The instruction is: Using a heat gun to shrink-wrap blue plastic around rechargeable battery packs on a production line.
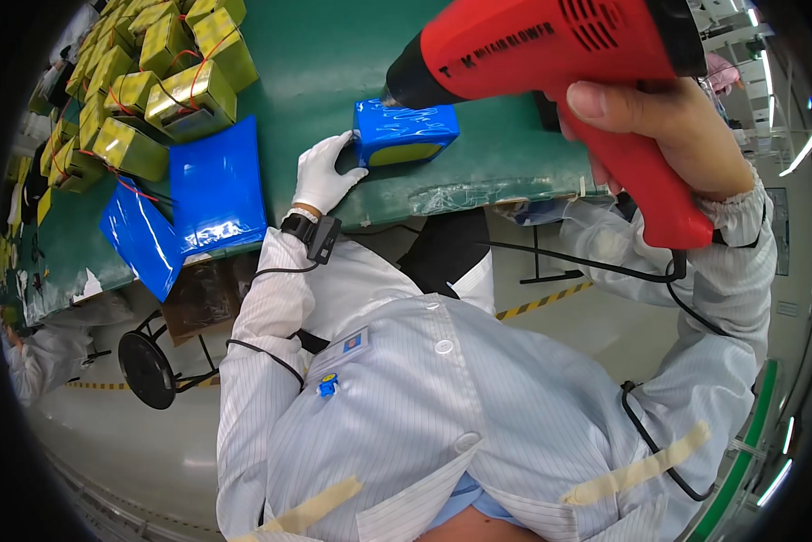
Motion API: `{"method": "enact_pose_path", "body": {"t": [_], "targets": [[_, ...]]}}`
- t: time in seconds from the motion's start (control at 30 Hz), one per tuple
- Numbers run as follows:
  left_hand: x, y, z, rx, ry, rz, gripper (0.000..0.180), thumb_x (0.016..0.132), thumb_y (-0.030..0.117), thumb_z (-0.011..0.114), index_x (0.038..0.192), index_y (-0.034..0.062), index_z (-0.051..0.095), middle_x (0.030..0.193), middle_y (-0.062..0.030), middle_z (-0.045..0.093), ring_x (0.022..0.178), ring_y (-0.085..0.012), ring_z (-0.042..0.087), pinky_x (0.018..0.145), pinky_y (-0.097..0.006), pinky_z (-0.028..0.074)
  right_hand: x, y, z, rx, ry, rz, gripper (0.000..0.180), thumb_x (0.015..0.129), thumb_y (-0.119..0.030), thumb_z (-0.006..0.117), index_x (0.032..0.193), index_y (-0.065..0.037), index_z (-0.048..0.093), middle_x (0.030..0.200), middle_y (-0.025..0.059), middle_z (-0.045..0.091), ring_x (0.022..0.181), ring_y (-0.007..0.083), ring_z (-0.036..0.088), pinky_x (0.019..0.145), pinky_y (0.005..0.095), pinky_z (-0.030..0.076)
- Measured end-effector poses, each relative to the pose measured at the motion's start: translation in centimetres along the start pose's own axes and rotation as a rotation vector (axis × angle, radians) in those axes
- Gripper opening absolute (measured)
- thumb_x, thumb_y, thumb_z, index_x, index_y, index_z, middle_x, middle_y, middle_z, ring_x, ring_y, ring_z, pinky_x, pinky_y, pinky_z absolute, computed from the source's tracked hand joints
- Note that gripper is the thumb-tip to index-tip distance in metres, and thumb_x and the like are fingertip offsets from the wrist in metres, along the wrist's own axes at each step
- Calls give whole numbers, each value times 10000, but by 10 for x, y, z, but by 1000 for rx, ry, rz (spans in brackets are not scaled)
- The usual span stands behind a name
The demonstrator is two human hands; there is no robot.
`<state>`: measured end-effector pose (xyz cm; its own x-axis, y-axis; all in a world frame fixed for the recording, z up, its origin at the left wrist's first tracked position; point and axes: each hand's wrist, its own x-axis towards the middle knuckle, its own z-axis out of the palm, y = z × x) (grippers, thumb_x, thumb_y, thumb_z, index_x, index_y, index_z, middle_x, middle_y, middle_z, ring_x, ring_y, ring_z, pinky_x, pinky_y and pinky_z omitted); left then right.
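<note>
A red heat gun point(532, 50) with a black nozzle is gripped at its handle by my bare right hand point(663, 126), fingers wrapped round it. In this view its nozzle tip lies over the top of a battery pack point(408, 126) in shiny, wrinkled blue film. A yellow-green patch of the pack shows on its near side. My white-gloved left hand point(326, 172) holds the pack's left end between thumb and fingers. The pack rests on the green table point(311, 63) near its front edge.
Several yellow-green battery packs point(189, 99) with red wires crowd the table's left side. Flat blue film sleeves point(216, 190) lie beside them, one overhanging the edge. The gun's black cord point(568, 257) runs below the table front. A round black stool point(146, 369) stands lower left.
</note>
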<state>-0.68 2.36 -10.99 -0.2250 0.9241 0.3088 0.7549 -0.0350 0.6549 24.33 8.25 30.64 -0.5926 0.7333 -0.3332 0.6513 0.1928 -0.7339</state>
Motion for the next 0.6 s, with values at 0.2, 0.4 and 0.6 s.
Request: {"method": "enact_pose_path", "body": {"t": [0.2, 0.4, 0.6], "targets": [[-2, -4, 2, 9, 19, 19, 641, 715, 282, 863, 1290, 107, 639, 1218, -121, 694, 1154, -311, 642, 1004, -421, 492, 3, -9, 5, -19, 14, 31, 571, 857, -454, 771, 1128, 28, 628, 843, 105, 648, 548, 147, 636, 458, 263, 536], [-1, -3, 0, -10, 18, 22, 609, 724, 297, 856, 1265, 101, 659, 1207, -125, 703, 1140, -312, 651, 997, -422, 497, 6, -2, -1, -21, -2, 23, 540, 875, -428, 765, 1125, 28, 619, 843, 92, 644, 541, 142, 633, 457, 262, 528], [-1, -3, 2, 11, 21, 23, 618, 730, 327, 848, 1266, 82, 663, 1215, -133, 701, 1134, -307, 658, 999, -418, 499, 5, 3, -6, 14, 4, 53, 520, 873, -422, 773, 1131, 6, 628, 846, 81, 647, 555, 135, 631, 466, 260, 521]]}}
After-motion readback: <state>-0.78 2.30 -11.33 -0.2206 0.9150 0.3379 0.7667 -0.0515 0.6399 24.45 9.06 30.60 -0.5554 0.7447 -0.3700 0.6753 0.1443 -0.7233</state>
